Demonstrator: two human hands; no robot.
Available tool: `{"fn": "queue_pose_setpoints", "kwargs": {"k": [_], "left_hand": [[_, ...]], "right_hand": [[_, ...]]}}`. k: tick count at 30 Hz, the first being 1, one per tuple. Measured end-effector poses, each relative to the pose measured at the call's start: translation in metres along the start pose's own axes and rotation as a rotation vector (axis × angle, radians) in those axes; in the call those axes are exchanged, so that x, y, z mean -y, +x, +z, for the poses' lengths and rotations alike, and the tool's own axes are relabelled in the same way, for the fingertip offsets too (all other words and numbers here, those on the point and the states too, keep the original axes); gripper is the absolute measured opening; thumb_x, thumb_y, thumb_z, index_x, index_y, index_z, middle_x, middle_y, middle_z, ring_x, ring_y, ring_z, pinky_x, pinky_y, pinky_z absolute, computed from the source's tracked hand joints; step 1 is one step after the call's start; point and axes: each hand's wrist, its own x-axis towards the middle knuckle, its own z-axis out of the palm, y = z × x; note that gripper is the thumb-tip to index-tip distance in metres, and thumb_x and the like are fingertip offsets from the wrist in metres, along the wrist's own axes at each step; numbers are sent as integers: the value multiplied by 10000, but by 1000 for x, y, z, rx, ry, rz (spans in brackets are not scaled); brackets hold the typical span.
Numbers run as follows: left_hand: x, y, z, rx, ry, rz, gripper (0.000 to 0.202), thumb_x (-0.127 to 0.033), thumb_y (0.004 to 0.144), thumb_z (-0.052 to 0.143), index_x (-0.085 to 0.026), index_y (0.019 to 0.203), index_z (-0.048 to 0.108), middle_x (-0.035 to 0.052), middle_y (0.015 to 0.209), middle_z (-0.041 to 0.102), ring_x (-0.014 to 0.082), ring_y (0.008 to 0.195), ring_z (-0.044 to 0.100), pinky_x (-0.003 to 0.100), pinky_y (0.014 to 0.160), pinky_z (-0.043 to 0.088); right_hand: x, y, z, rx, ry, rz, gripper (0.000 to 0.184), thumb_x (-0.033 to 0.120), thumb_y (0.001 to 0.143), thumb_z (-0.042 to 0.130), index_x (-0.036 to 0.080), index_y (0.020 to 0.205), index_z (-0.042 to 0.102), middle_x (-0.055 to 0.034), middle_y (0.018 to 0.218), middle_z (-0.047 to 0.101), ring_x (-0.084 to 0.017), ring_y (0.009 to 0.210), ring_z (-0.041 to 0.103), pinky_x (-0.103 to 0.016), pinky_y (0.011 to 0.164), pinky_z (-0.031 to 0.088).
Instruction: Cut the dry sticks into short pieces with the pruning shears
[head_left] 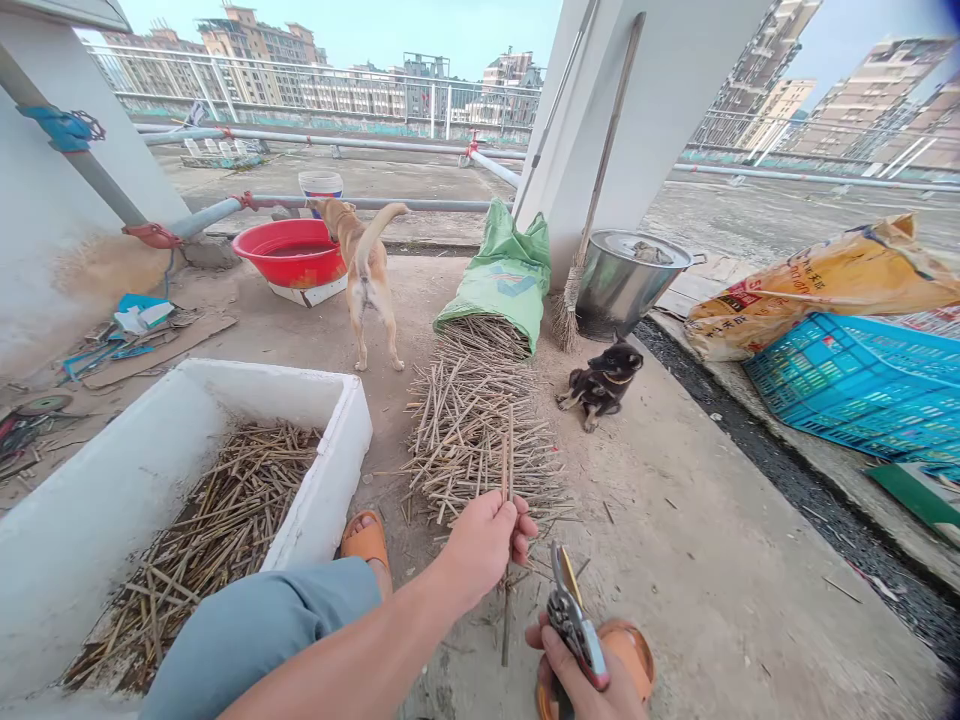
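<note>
Between the fingers and thumb of my left hand (487, 535) are a couple of thin dry sticks (507, 450), held upright with their lower ends hanging below the hand. My right hand (585, 685) grips a pair of pruning shears (574, 620) whose blades point up, close to the sticks but apart from them. Beyond my left hand lies a heap of cut sticks (480, 430), spilling from the mouth of a green woven sack (502, 270). On the left a white foam box (337, 440) holds many more short sticks (217, 530).
A tan dog (367, 270) stands by a red basin (277, 250). A small black dog (604, 380) lies right of the heap. Behind it are a broom (600, 180) and a metal pot (622, 290). A blue crate (855, 380) and yellow sack (817, 285) stand right.
</note>
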Motion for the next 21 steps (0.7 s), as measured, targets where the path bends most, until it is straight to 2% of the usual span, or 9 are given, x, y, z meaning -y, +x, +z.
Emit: {"fn": "queue_pose_setpoints", "kwargs": {"k": [3,6,9,11,14,17,19,21], "left_hand": [[7,-3,-2,-27,255,105,129,-252,833,464,-177,753,533,13,649,554,102,500,409,223,500,286],[12,-9,-5,-70,489,236,165,-261,835,469,-204,702,547,20,634,518,132,524,374,249,523,249],[14,-9,-9,-111,704,330,160,-137,799,480,-219,671,530,17,639,479,157,566,341,266,594,240],[16,-6,-10,-127,770,361,207,-40,747,471,-223,662,517,8,644,453,162,574,315,273,636,236],[19,-3,-12,-145,733,381,264,27,697,447,-223,640,509,-1,649,426,165,586,307,275,685,245],[20,-4,-13,-148,648,382,276,41,677,454,-223,622,511,0,655,431,167,599,326,272,713,268],[20,-4,-12,-158,624,358,259,26,685,478,-219,610,510,3,644,443,161,599,346,270,711,289],[17,-2,-10,-172,562,303,207,-40,736,495,-209,618,509,14,648,478,153,597,389,271,685,324]], "right_hand": [[40,16,-24,3,-248,-123,394,576,686,574,190,763,587,-16,673,577,-179,666,508,-289,622,411],[81,26,-39,31,-476,-190,279,484,771,481,221,680,498,54,568,391,-125,543,360,-257,524,323],[103,31,-44,109,-593,-215,222,392,789,447,228,646,401,71,567,311,-112,507,299,-253,490,271],[104,35,-44,110,-649,-259,206,361,781,457,230,642,379,70,564,330,-117,513,327,-257,497,269],[94,43,-44,7,-724,-312,205,358,755,495,233,629,392,67,516,367,-125,482,348,-267,481,247],[80,50,-44,-137,-715,-363,270,385,736,509,233,567,364,60,465,374,-126,457,335,-276,473,221],[70,51,-42,-189,-697,-368,333,403,741,487,232,519,308,55,436,355,-121,446,310,-281,473,210],[56,48,-38,-203,-646,-358,354,431,740,489,230,505,318,51,436,374,-120,455,324,-276,477,234]]}}
